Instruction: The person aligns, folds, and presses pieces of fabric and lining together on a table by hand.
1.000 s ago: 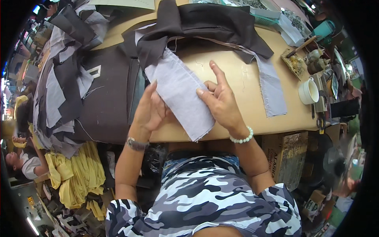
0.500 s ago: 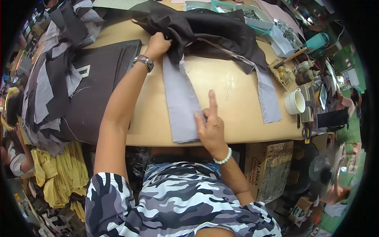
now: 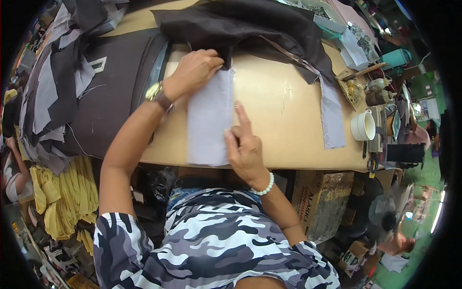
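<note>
A dark brown fabric piece (image 3: 250,24) lies bunched across the far side of the table, with pale lilac-grey strips joined to it. The left strip (image 3: 208,120) runs flat toward the near edge; the right strip (image 3: 333,115) hangs from the piece's other end. My left hand (image 3: 197,70) is closed on the dark cloth where it meets the left strip, its fingertips partly hidden. Beside that strip's right edge is my right hand (image 3: 246,149), index finger and thumb stretched out, other fingers curled, holding nothing visible.
Stacked dark fabric panels (image 3: 120,91) and loose scraps (image 3: 43,106) cover the table's left side. At right are a white cup (image 3: 362,126), small bottles (image 3: 379,96), scissors (image 3: 372,164) and a tray of metal pieces (image 3: 315,12). Yellow cloth (image 3: 65,197) hangs at lower left.
My left hand has come nearer, to the top of the left strip, and the dark cloth has shifted with it. That strip now lies straighter. My right hand stays beside its edge.
</note>
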A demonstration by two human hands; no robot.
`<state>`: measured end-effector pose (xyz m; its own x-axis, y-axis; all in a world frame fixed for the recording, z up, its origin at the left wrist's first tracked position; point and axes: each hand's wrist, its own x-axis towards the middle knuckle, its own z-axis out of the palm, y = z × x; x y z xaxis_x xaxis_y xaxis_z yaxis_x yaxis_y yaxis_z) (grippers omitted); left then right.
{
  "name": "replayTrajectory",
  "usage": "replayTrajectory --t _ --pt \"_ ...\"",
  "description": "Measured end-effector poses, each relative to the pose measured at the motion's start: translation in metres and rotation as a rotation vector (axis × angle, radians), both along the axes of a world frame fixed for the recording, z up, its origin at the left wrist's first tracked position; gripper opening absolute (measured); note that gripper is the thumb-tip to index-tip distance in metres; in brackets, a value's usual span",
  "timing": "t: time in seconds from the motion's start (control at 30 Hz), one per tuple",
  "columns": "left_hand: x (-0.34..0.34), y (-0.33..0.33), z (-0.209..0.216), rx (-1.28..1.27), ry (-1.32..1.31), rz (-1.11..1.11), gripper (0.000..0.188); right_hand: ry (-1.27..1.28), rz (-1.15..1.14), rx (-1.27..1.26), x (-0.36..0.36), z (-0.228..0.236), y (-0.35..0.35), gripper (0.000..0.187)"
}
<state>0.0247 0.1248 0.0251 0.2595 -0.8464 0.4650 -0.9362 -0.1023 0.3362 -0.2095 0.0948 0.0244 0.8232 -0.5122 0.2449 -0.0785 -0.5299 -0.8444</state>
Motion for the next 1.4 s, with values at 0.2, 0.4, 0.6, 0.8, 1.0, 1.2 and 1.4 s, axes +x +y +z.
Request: replayTrajectory --t 0.2,0.4,0.6,0.8,1.0,1.2,1.4 --pt "0.03 -0.019 0.007 0.215 -0.029 -0.047 0.02 0.248 0.038 -0.214 0.007 0.002 0.013 0.065" --pt "0.019 -0.022 0.005 0.205 0.034 -0.096 0.041 0.019 0.206 -0.364 -0.032 0.006 -0.008 0.062" --pt "0.025 0.0 0.02 0.365 0.136 -0.077 0.07 0.238 -0.648 -0.856 -0.113 0.048 -0.171 0.052" --pt "0.014 -0.006 0.032 0.398 0.2 -0.097 0.092 0.844 -0.786 -0.818 -0.171 0.068 -0.268 0.069" --pt "0.014 -0.005 0.033 0.419 0.233 -0.078 0.092 1.164 -0.694 -0.631 -0.159 0.064 -0.296 0.07" --pt "0.015 -0.003 0.032 0.45 0.241 -0.059 0.092 0.551 -0.915 -0.874 -0.184 0.074 -0.282 0.03" --pt "0.018 -0.002 0.031 0.414 0.222 -0.102 0.089 0.817 -0.709 -1.023 -0.181 0.071 -0.251 0.024"
